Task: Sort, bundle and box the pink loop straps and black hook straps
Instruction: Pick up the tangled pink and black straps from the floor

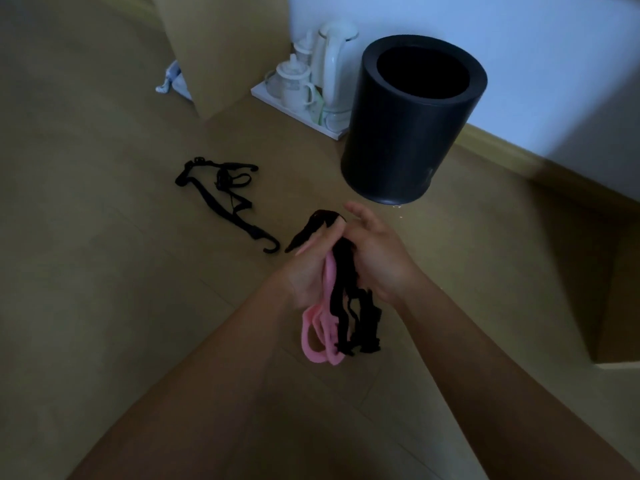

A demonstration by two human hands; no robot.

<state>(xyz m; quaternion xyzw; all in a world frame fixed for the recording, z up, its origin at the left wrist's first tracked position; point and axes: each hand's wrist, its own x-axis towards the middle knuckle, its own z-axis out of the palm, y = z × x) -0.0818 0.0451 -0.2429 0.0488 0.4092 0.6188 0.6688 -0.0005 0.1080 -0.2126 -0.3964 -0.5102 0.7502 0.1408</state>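
Note:
Both hands meet over the wooden floor at the centre of the view. My left hand [306,268] grips a bunch of pink loop straps [320,336] that hang down below it. My right hand [375,252] holds several black hook straps [358,315] against the pink ones, their ends dangling. One black strap end [311,226] sticks up and over my left fingers. A separate tangle of black hook straps [225,194] with hooked ends lies on the floor to the left, apart from both hands.
A tall black cylindrical bin [408,133] stands open just beyond my hands. Behind it a white tray [277,102] carries a kettle and cups by the wall. A wooden furniture panel [214,53] rises at the back left, with a pale cloth [171,81] beside it.

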